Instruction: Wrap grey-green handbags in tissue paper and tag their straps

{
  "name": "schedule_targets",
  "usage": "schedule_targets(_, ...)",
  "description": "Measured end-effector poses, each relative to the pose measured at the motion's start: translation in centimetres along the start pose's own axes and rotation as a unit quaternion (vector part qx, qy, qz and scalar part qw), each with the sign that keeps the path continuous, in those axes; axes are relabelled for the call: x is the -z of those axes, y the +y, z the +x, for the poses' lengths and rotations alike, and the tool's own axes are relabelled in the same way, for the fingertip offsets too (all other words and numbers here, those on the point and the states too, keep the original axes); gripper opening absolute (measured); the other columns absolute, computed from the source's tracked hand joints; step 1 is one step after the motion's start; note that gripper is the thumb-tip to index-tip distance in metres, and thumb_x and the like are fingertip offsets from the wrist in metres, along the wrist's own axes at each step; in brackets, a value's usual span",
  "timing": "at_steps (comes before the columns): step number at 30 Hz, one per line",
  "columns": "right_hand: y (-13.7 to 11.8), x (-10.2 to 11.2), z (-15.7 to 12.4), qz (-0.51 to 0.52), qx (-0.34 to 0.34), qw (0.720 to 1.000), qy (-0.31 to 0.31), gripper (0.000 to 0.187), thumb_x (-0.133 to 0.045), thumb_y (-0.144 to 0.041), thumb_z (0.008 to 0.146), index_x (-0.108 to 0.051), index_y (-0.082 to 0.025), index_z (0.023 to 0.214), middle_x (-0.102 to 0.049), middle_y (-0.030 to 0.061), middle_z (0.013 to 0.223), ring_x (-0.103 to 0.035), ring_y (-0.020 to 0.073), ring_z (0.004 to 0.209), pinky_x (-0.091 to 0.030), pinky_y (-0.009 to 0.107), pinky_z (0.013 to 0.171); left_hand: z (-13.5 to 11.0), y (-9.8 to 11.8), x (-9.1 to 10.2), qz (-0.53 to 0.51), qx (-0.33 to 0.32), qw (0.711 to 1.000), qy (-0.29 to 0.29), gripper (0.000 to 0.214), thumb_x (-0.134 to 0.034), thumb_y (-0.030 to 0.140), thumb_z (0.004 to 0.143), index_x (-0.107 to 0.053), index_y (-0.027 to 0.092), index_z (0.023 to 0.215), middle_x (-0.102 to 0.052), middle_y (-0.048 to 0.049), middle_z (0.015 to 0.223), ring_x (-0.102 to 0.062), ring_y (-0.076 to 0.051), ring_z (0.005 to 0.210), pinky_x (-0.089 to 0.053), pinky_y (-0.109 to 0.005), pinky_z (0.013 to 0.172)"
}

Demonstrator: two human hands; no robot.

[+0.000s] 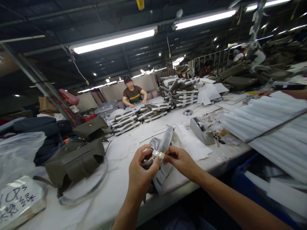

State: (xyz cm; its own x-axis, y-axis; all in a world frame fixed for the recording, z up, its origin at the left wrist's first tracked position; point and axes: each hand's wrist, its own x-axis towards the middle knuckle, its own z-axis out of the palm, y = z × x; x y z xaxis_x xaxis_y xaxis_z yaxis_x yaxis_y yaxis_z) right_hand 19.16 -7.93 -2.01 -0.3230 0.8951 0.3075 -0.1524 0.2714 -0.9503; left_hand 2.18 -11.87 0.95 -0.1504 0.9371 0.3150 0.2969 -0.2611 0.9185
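holding wrapped grey pc (167, 139) w/ l fingers (154, 165) curled round it, r fingers (173, 150) pinched on pale band (158, 154)

A factory workshop for bags: tube lights (115, 41) beneath a dark roof (100, 19), olive bags (76, 163) left of the left grip (142, 166), stacked goods (184, 92) and a co-worker (132, 95) beyond it along the bench (107, 191).
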Motion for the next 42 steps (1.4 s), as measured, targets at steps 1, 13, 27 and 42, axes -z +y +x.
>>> schedule_targets(1, 0.0, -0.1, 0.0, 0.012, -0.008, 1.000, 0.002, 0.038, -0.074, -0.057, 0.076, -0.066, -0.020, 0.075, -0.066, 0.0007, 0.070, -0.062, 0.0172, 0.069, -0.051, 0.031, 0.069, 0.0, 0.1, 0.0, -0.002, 0.002, 1.000, -0.004, 0.048, -0.074, 0.031, 0.074, -0.058, 0.020, 0.118, -0.071, -0.0054, 0.102, -0.069, -0.017, 0.086, -0.055, -0.025, 0.074)
schedule_targets(13, 1.1, -2.1, 1.8, 0.046, -0.047, 0.997, 0.052, 0.033, -0.075, -0.049, 0.075, -0.061, -0.021, 0.084, -0.064, -0.0018, 0.066, -0.060, 0.0148, 0.056, -0.049, 0.028, 0.054, 0.5, 0.1, 0.4, -0.015, 0.017, 1.000, 0.012, 0.047, -0.075, 0.034, 0.073, -0.060, 0.020, 0.115, -0.072, -0.0067, 0.105, -0.070, -0.019, 0.090, -0.056, -0.027, 0.077)
schedule_targets(27, 1.2, -2.9, 2.2, -0.045, -0.003, 0.995, 0.085, 0.016, -0.071, -0.025, 0.072, -0.071, -0.019, 0.087, -0.072, 0.0025, 0.080, -0.065, 0.0217, 0.078, -0.052, 0.032, 0.071, 0.1, 0.1, 0.1, 0.001, -0.008, 1.000, -0.015, 0.044, -0.073, 0.032, 0.076, -0.060, 0.021, 0.116, -0.070, -0.0044, 0.100, -0.068, -0.018, 0.090, -0.055, -0.027, 0.078)
schedule_targets(42, -1.7, -3.8, 0.3, 0.228, -0.096, 0.969, -0.022, 0.043, -0.069, -0.054, 0.084, -0.073, -0.015, 0.099, -0.072, 0.0056, 0.089, -0.063, 0.0171, 0.084, -0.048, 0.030, 0.084, 0.1, -0.8, 0.6, 0.005, -0.055, 0.997, 0.045, 0.043, -0.074, 0.033, 0.077, -0.058, 0.025, 0.116, -0.057, 0.0030, 0.090, -0.060, -0.011, 0.071, -0.050, -0.020, 0.064)
